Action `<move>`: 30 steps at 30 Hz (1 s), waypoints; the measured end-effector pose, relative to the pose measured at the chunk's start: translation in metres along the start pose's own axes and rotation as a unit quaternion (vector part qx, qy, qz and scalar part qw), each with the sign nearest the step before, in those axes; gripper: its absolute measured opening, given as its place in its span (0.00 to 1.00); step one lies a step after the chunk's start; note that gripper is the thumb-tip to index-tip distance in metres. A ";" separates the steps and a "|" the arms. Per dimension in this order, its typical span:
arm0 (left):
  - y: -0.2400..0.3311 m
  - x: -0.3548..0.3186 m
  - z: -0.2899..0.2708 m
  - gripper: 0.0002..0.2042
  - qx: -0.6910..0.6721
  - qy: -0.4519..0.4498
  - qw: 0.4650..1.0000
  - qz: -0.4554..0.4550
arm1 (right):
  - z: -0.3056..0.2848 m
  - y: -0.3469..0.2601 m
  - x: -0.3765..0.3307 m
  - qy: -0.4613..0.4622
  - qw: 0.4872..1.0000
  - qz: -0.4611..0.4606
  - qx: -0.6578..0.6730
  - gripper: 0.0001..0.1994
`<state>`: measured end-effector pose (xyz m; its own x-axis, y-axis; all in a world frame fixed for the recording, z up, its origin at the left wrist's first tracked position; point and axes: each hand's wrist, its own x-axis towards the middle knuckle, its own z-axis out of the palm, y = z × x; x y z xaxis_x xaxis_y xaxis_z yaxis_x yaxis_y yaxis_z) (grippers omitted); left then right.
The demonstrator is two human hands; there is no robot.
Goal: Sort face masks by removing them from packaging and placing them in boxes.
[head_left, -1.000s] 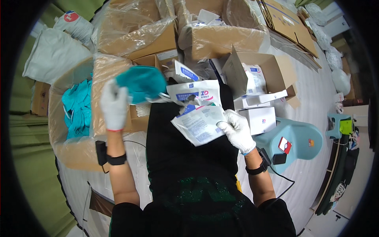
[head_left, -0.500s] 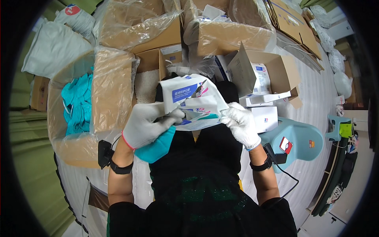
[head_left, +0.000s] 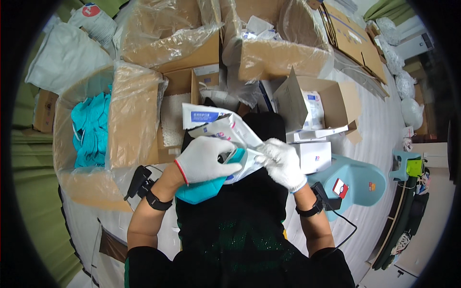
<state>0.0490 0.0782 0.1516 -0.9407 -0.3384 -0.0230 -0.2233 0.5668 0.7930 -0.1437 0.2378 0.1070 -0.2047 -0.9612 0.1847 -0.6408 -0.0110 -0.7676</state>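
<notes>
Over my lap, my left hand [head_left: 204,161], in a white knit glove, is closed around a teal face mask [head_left: 200,192]. Part of the mask hangs below the hand. More teal [head_left: 236,154] shows at the fingertips, by the mouth of a white printed pouch [head_left: 247,132]; whether it is the same mask I cannot tell. My right hand [head_left: 284,165], gloved too, pinches the right side of that pouch. A second white pouch with a blue label [head_left: 204,115] lies behind it, partly covered.
At the left, a plastic-lined carton [head_left: 132,120] holds many teal masks [head_left: 91,127]. Lined cartons [head_left: 283,55] stand at the far side, one with white packets. An opened box [head_left: 331,103] holds pouches at the right, near a white box [head_left: 314,157] and a light-blue plastic seat [head_left: 355,180].
My left hand has moved right with the teal mask, up to the pouch's mouth. The pouch has tilted and swung lower, and my right hand has shifted slightly down with it.
</notes>
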 end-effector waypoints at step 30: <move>-0.070 -0.058 -0.070 0.17 -0.460 0.434 0.759 -0.154 | 0.076 -0.093 0.142 -0.055 0.971 -0.022 0.232 0.24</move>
<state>0.1371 0.0050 0.1399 -0.2678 -0.9423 -0.2009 0.2492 -0.2692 0.9303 -0.0571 0.0813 0.1575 -0.0889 -0.9804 0.1758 -0.2397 -0.1502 -0.9592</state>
